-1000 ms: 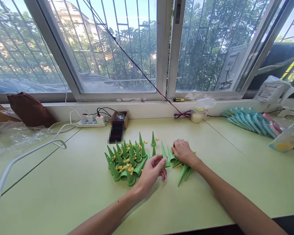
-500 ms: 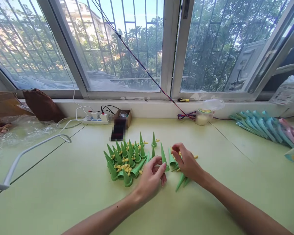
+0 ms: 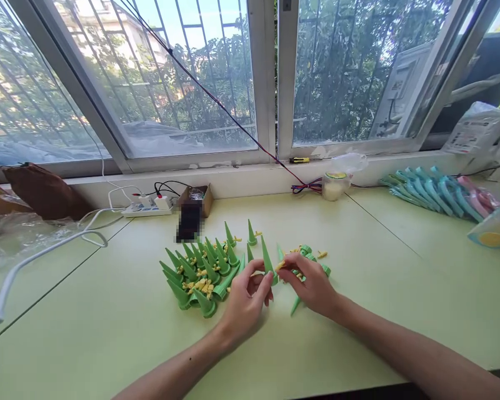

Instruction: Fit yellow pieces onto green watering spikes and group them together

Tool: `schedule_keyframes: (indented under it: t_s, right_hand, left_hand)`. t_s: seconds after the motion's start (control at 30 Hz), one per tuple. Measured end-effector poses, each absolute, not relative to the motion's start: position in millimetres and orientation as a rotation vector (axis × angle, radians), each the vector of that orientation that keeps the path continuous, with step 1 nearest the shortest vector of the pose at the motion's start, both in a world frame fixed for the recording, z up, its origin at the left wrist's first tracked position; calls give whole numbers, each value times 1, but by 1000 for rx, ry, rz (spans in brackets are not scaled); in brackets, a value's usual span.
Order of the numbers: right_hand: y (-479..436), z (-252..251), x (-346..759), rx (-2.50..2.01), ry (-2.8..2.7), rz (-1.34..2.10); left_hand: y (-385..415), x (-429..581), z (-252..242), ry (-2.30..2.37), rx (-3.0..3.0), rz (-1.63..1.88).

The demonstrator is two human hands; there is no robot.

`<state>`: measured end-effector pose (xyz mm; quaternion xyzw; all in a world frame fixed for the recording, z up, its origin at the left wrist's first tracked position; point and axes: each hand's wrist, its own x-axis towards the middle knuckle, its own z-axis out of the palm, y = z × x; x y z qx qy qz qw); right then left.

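Note:
My left hand (image 3: 250, 289) is closed on the base of a green plastic cone (image 3: 266, 256), which stands tip up with a slight tilt. Close beside it, my right hand (image 3: 310, 282) pinches a small yellow plastic piece (image 3: 280, 266) near the cone's lower side; whether the two touch I cannot tell. Many upright green cones (image 3: 210, 272) crowd together left of my hands, with small yellow pieces (image 3: 202, 288) scattered among them. Under and behind my right hand lie more green cones (image 3: 305, 250), partly hidden by it.
A white power strip (image 3: 148, 206), a small cardboard box (image 3: 207, 200) and a pixelated dark object (image 3: 189, 221) stand behind the cones. Farther right are a jar (image 3: 333, 186) and bagged blue items (image 3: 429, 191). A white curved tube (image 3: 37, 255) crosses the left side.
My right hand has come from the loose pile toward my left hand, now with a yellow piece between its fingers. The left hand still holds the cone. The camera view has shifted slightly.

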<state>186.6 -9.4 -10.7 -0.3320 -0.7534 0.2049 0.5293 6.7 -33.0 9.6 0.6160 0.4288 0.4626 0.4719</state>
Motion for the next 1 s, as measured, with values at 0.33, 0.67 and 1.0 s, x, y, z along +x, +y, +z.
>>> schedule_keyframes:
  t_s: [0.33, 0.67, 1.0]
  right_hand:
    - [-6, -3, 187, -829, -1717, 585]
    - [-2, -1, 190, -824, -1789, 570]
    - [-4, 0, 188, -841, -1766, 533]
  left_hand:
    - [-30, 4, 8, 1036, 1541, 1150]
    - [-25, 2, 5, 1014, 1501, 1147]
    - [-28, 4, 4, 985, 1547, 1118]
